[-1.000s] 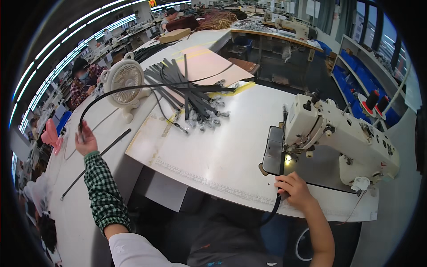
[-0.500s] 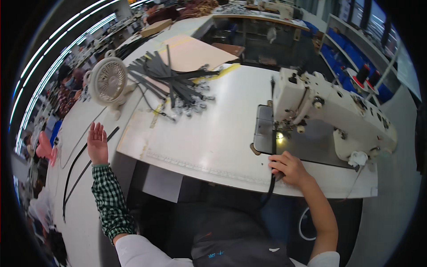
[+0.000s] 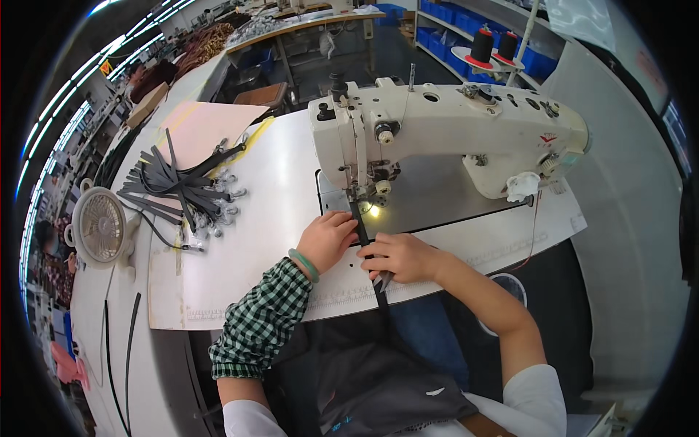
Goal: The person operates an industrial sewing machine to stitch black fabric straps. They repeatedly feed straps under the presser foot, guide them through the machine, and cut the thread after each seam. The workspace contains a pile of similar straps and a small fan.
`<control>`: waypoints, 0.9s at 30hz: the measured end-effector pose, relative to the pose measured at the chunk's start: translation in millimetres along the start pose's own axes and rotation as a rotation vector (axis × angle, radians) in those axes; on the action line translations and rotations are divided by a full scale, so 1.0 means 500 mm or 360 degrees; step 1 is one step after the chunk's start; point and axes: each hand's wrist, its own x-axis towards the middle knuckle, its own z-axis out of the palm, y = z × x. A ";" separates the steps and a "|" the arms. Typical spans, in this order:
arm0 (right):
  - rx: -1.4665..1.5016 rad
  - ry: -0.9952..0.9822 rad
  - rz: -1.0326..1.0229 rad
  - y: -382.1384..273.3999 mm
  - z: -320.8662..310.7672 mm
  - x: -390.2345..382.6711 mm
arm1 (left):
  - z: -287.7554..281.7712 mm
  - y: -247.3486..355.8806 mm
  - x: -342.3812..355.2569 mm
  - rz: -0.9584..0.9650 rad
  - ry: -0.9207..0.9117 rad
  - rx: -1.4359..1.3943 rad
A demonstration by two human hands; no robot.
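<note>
A long black strap [image 3: 361, 227] runs from under the needle area of a white sewing machine [image 3: 444, 116] toward me and over the table's front edge. My left hand [image 3: 328, 239], below a green bangle and a checked sleeve cover, has its fingertips closed on the strap's left side just in front of the needle. Nearer to me, my right hand [image 3: 400, 258] grips the same strap from the right. A small pointed grey tool [image 3: 384, 277] shows beneath the right fingers; its kind is unclear. The lamp glows beside the needle.
Left on the white table [image 3: 255, 247] lies a pile of black straps [image 3: 178, 186] with metal-looking ends, by a pink sheet [image 3: 207, 120]. A small fan [image 3: 102, 226] stands further left. Thread cones [image 3: 482, 47] rise behind the machine. Two loose straps [image 3: 132, 335] lie at lower left.
My left hand has come from the far left onto the strap by the needle. My right hand stays on the strap. The view has turned right, so the machine appears further left.
</note>
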 end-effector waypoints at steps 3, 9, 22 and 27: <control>0.0002 0.0004 0.0001 -0.001 0.000 0.000 | 0.013 -0.010 0.010 0.0001 0.0071 0.0083; 0.0012 -0.0028 0.0013 0.002 0.003 -0.002 | 0.022 -0.024 0.004 0.0022 0.0130 0.0027; -0.0001 -0.0031 0.0002 -0.001 -0.002 -0.001 | 0.016 -0.020 -0.002 0.0012 0.0040 -0.0015; -0.0008 -0.0020 -0.0002 -0.001 -0.003 0.000 | 0.015 -0.017 0.000 0.0014 0.0040 -0.0030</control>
